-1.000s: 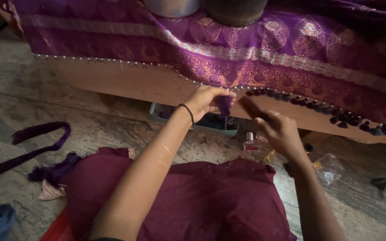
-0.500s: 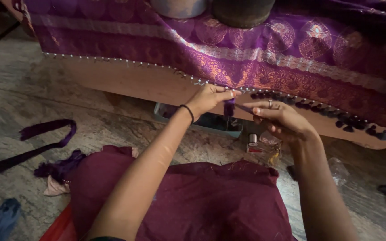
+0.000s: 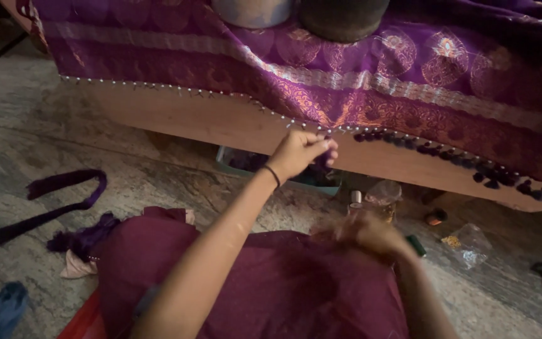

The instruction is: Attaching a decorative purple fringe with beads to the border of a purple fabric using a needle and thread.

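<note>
A purple patterned cloth [image 3: 359, 69] with a gold border hangs over a wooden ledge [image 3: 221, 125]. Small beads and dark purple tassels [image 3: 446, 154] run along its lower edge. My left hand [image 3: 302, 150] is raised to that edge and pinches a dark purple tassel there. My right hand [image 3: 371, 232] is low, blurred, just above the maroon fabric [image 3: 265, 282] on my lap; what it holds cannot be made out.
A teal tray [image 3: 283, 176] of purple pieces sits under the ledge. Small bottles [image 3: 356, 201], plastic bags [image 3: 468, 242] and bits lie on the stone floor at right. Purple strips [image 3: 51, 201] and scraps lie at left. Two pots [image 3: 296, 12] stand on the cloth.
My right hand has dropped from the cloth's edge down to my lap. My left hand stays at the edge, holding the tassel. The view has shifted slightly.
</note>
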